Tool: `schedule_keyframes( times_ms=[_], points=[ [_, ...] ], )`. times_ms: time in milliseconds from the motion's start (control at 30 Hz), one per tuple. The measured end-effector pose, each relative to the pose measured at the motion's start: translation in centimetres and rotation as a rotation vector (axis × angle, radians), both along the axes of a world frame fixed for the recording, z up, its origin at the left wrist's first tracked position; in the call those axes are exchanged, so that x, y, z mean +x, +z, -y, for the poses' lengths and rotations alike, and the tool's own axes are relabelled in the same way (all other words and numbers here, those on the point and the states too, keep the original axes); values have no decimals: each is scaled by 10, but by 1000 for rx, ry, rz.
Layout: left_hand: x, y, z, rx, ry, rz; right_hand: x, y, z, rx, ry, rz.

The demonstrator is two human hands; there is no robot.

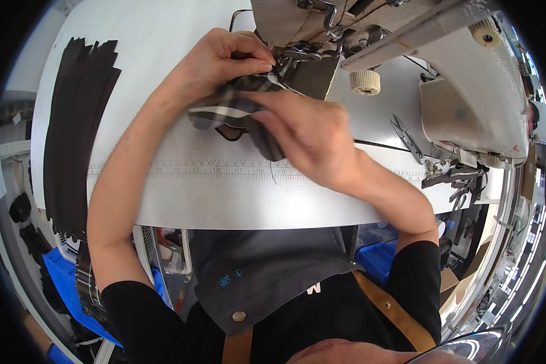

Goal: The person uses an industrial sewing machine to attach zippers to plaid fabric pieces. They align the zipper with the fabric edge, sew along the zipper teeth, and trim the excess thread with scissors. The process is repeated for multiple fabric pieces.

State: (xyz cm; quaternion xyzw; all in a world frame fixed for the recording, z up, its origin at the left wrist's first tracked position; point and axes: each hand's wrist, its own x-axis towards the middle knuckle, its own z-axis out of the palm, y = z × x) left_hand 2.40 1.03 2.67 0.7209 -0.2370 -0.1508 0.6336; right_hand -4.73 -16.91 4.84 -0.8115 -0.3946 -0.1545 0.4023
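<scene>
A small piece of dark plaid fabric with pale stripes lies between my hands, left of the sewing machine's presser-foot area. My left hand pinches its far edge close to the presser foot, thumb and fingertips together. My right hand is closed on the near part of the cloth, which is lifted, folded over and blurred by motion. A loose thread hangs below the right hand. Under the cloth, a dark curved edge shows on the table; what it belongs to is mostly hidden.
A stack of long dark fabric strips lies at the left of the white table. Printed ruler marks cross the tabletop. Thread snips rest at the right, near fabric scraps. Blue bins stand below the table.
</scene>
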Motion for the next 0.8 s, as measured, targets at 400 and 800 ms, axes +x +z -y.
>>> schedule_keyframes(
  times_ms=[400,800],
  points=[
    [-18,13,15,291,184,148,-18,-28,34,-176,103,131],
    [-15,4,12,329,146,183,-19,-30,34,-259,100,200]
  ],
)
